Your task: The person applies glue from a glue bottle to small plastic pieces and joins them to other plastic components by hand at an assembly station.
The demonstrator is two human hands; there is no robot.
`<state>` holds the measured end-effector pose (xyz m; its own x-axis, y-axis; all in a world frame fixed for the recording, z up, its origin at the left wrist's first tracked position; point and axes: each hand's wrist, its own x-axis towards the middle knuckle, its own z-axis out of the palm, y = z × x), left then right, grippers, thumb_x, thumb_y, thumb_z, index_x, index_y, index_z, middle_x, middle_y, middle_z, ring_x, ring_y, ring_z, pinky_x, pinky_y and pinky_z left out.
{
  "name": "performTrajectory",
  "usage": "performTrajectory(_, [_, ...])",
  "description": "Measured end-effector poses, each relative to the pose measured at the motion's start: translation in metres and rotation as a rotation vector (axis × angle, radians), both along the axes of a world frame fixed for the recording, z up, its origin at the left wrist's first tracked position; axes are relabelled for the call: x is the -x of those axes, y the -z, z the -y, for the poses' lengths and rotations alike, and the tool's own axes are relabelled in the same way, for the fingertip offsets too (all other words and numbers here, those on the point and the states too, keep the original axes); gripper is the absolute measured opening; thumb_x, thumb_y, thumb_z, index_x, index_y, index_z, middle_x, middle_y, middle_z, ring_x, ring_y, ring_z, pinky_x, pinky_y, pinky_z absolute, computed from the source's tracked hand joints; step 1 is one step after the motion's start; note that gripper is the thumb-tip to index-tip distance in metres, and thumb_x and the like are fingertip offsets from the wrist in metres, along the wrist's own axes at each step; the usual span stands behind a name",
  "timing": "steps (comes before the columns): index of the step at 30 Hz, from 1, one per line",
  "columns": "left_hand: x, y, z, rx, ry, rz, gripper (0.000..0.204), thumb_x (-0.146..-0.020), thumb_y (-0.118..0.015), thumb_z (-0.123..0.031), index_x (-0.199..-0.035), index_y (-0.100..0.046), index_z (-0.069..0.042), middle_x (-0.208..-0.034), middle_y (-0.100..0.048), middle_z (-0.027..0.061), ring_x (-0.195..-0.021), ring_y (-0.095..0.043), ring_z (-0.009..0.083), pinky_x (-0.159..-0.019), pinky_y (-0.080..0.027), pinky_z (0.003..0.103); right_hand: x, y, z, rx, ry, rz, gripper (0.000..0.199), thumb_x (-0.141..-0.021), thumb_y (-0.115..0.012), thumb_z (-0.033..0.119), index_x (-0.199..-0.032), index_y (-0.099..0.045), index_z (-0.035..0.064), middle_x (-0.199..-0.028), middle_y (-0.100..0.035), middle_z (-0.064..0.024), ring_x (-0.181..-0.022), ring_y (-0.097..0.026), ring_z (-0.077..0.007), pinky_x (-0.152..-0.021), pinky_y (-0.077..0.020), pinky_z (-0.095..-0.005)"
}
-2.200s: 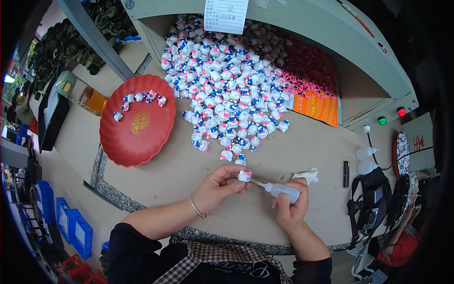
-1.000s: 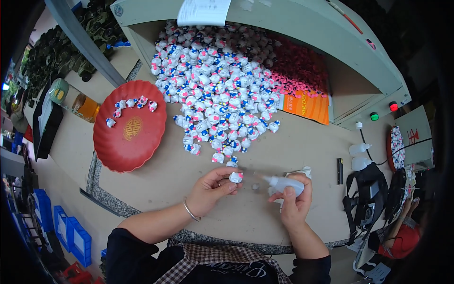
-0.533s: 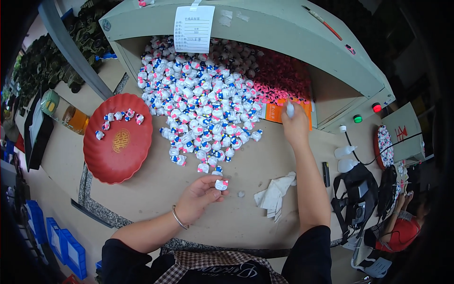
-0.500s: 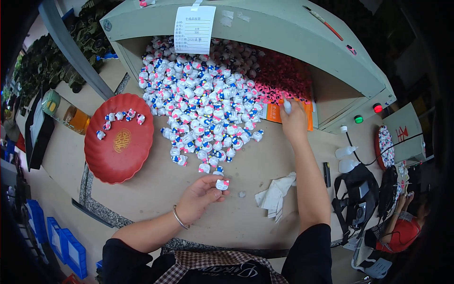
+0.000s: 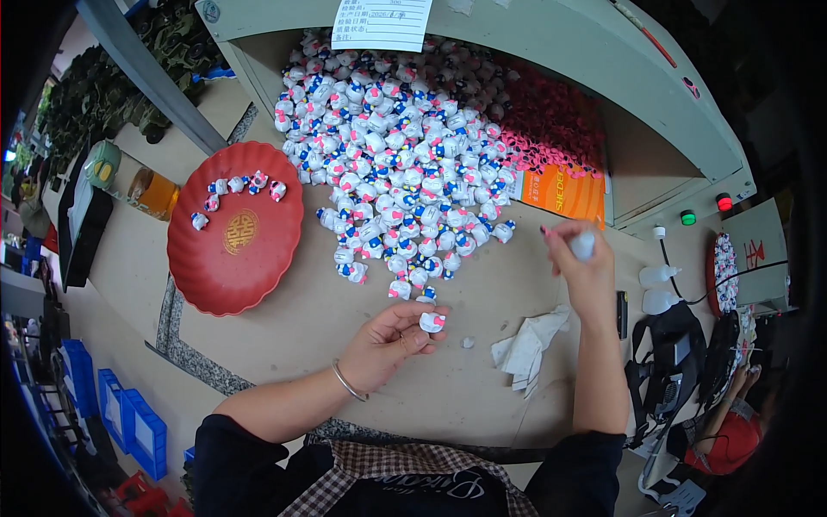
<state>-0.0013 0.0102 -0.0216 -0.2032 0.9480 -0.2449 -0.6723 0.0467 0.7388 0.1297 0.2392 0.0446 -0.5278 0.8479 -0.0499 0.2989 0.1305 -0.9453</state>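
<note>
On the left, a red plate [image 5: 234, 231] holds a few finished figurines along its far rim. Near the middle, the left hand [image 5: 386, 345] pinches one small white figurine [image 5: 432, 322] between thumb and fingertips, just off the near edge of the big figurine pile [image 5: 405, 164]; it looks roughly upright, its short long axis running near to far. To the right, the right hand [image 5: 579, 263] is raised, closed around a small white applicator bottle [image 5: 583, 245], with a crumpled white cloth [image 5: 528, 340] lying below it. The step seems to be touching up the figurine, so next the bottle tip must meet it precisely.

toy factory workbench: heap of small figurines [image 5: 405, 164], parts bin [image 5: 603, 103], blue crates [image 5: 129, 422].
</note>
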Motion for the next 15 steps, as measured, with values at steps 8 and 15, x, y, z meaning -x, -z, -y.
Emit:
performTrajectory(8, [-0.008,-0.006,0.0,0.001,0.036,-0.175,0.034,-0.086,-0.047,-0.001,-0.119,-0.044,-0.004,-0.113,-0.052,0.0068,-0.098,-0.054,0.0154,-0.081,-0.045,0.026,-0.03,0.014,0.104,0.517,-0.231,-0.226,0.01,-0.077,-0.06,0.002,-0.087,-0.056,0.0006,-0.073,-0.057,-0.0035,-0.06,-0.052,-0.007,-0.049,-0.0431,-0.0196])
performTrajectory(15, [-0.017,-0.004,0.001,-0.049,0.04,-0.308,0.036,-0.085,-0.049,-0.001,-0.12,-0.044,-0.003,-0.103,-0.055,0.0039,-0.09,-0.053,0.0088,-0.079,-0.044,0.023,-0.022,0.021,0.121,0.504,-0.24,-0.094,0.008,-0.078,-0.06,0.004,-0.084,-0.055,0.0029,-0.068,-0.055,-0.0008,-0.058,-0.051,-0.0054,-0.05,-0.0431,-0.0196])
